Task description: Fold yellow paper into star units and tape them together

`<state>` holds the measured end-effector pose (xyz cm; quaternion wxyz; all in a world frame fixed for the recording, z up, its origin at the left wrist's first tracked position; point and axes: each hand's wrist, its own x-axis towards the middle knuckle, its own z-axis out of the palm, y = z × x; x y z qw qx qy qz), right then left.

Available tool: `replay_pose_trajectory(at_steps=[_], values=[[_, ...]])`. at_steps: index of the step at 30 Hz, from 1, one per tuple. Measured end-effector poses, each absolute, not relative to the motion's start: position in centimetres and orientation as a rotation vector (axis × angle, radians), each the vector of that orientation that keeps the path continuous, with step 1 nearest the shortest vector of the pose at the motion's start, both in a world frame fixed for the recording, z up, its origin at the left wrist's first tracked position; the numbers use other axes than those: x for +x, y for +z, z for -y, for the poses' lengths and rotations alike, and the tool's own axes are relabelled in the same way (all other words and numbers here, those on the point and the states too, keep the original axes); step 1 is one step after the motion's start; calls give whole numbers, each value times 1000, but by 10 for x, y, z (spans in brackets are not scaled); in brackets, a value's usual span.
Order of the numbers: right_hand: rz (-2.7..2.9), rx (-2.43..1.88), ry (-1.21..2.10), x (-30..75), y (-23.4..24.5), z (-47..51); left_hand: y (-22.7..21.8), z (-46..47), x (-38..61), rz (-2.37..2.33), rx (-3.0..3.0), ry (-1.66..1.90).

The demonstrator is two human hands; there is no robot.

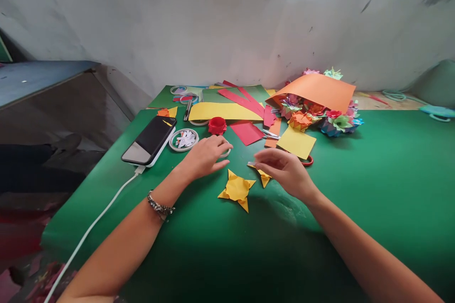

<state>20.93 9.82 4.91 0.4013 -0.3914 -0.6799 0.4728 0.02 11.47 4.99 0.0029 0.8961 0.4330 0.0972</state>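
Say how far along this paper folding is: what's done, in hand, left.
Done: folded flowers piled under an orange sheet, and a yellow star-shaped fold on the table. In hand: the right hand pinches a small yellow piece; the left hand touches a tape ring. Left: a flat yellow sheet and a red sheet lie unfolded.

1 camera sits on my head, looking forward and down over the green paper-covered table (373, 175) toward the far grey plaster wall (199, 19). It is close: my left hand (204, 156) and right hand (284, 170) fill the near centre.
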Motion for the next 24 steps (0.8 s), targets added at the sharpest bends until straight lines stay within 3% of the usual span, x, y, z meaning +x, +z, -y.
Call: replay_pose_trajectory(at_steps=[3, 9, 16, 24], values=[[1735, -1037, 1243, 210, 48, -106, 48, -111, -2, -1038, 2677, 475], [1704, -988, 1200, 204, 56, -121, 40, -109, -3, -807, 2519, 255], [1673, -1012, 1336, 201, 56, -119, 36, -109, -2, -884, 2570, 203], [2245, -909, 1186, 199, 49, -108, 30, -108, 0, -939, 2577, 245]])
